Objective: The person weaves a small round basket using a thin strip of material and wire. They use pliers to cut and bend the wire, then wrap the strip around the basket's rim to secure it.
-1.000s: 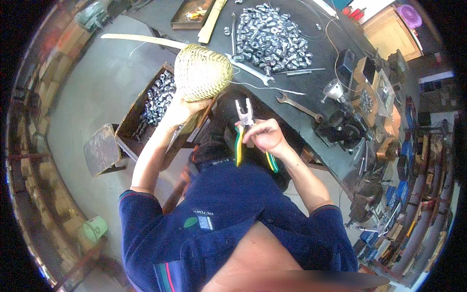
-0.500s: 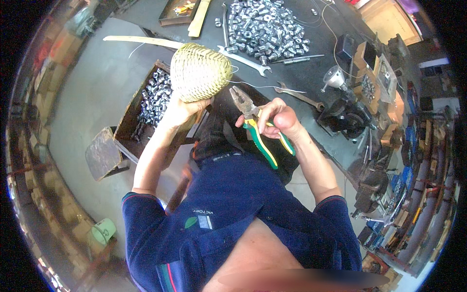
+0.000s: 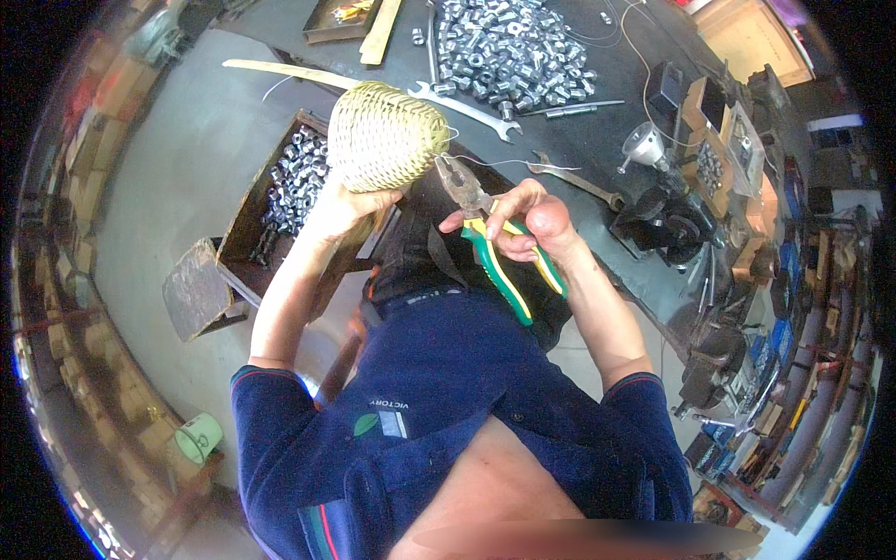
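My left hand (image 3: 359, 201) grips a woven basket (image 3: 385, 138) of pale yellow-green strips, holding it up in front of me; most of the fingers are hidden beneath and behind it. A long flat strip (image 3: 285, 68) sticks out from its far left side. Thin wire (image 3: 509, 164) comes off the basket's right end and trails to the right. My right hand (image 3: 518, 224) is wrapped around combination pliers (image 3: 487, 238) with green and yellow handles. Their jaws (image 3: 455, 175) are parted, close beside the wire at the basket's right end; whether they touch it, I cannot tell.
A heap of metal nuts (image 3: 513, 56) lies on the dark workbench (image 3: 551, 131), with wrenches (image 3: 481, 117) nearby. Below the basket stands a wooden box (image 3: 245, 219) holding more metal pieces. Toward the right are a small funnel (image 3: 644, 147) and a dark vise-like machine (image 3: 667, 224).
The pliers have moved slightly up and left, bringing their jaws nearer to the basket's right end and the wire. The basket has shifted a little to the right.
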`<state>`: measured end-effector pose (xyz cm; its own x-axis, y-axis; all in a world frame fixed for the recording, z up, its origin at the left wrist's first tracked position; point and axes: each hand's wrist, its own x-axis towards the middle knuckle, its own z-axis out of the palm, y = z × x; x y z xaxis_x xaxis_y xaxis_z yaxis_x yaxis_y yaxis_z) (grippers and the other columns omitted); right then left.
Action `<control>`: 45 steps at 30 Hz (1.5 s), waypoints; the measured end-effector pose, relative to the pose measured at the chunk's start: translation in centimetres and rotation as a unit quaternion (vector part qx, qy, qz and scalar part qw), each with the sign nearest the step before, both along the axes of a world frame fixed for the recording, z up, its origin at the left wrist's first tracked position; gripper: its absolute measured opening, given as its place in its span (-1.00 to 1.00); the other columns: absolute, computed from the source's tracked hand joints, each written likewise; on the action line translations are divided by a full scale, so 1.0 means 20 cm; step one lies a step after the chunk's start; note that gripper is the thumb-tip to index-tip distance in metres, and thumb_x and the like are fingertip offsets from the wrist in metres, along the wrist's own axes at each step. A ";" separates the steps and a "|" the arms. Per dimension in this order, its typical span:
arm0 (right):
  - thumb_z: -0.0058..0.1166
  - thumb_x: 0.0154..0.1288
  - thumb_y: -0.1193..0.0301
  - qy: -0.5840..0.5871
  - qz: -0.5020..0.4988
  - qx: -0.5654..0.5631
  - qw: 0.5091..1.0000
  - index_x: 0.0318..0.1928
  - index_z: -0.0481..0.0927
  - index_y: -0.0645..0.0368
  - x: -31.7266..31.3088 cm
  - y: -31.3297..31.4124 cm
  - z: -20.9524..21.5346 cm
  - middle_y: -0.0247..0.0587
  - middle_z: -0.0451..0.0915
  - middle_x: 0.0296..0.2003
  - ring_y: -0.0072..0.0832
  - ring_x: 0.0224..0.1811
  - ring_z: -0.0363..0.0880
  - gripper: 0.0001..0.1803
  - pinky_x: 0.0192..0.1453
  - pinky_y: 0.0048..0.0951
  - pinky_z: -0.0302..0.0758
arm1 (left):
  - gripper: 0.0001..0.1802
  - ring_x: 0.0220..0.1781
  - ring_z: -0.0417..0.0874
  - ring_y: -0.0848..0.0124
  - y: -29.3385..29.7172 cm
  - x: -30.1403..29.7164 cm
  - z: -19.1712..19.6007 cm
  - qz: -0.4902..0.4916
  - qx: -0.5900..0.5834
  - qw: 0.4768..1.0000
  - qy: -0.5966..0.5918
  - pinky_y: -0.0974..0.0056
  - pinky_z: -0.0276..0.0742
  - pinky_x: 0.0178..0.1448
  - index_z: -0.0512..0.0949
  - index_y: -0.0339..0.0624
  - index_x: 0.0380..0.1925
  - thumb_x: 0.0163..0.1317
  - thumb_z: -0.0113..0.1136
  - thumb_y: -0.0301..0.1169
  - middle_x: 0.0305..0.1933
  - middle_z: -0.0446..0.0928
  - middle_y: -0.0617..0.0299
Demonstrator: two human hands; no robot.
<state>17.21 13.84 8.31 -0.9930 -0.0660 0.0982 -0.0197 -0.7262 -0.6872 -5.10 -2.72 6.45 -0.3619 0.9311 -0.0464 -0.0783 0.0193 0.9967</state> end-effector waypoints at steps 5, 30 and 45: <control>0.20 0.07 0.10 0.021 0.055 -0.099 0.993 -0.22 0.61 0.45 -0.01 0.02 -0.03 0.67 0.32 -0.01 -0.74 -0.77 0.14 -0.45 -0.74 -0.71 0.15 | -0.43 0.00 0.53 0.41 0.00 -0.01 -0.02 -0.016 0.017 0.999 -0.039 0.31 0.43 0.13 0.44 -0.31 0.02 -0.07 0.36 -0.60 -0.03 0.54 0.19; 0.28 -0.09 0.03 -0.116 -0.008 -0.110 0.987 -0.42 0.58 0.37 -0.16 -0.29 -0.06 0.29 0.50 -0.22 -0.09 -0.32 0.59 -0.45 -0.27 -0.10 0.63 | -0.52 -0.02 0.58 0.28 0.11 0.05 -0.11 0.206 0.163 0.913 -0.313 0.20 0.48 0.12 0.44 -0.37 -0.02 -0.02 0.28 -0.62 -0.07 0.56 0.07; 0.23 -0.02 -0.13 -0.013 -0.227 0.229 0.946 -0.06 0.58 0.32 0.17 -0.29 -0.16 0.12 0.43 0.04 -0.62 -0.53 0.41 -0.25 -0.34 -0.58 0.37 | -0.52 -0.08 0.62 0.36 0.19 0.01 -0.15 0.087 0.205 0.957 -0.183 0.27 0.50 0.06 0.50 -0.40 -0.06 -0.08 0.34 -0.64 -0.09 0.60 0.09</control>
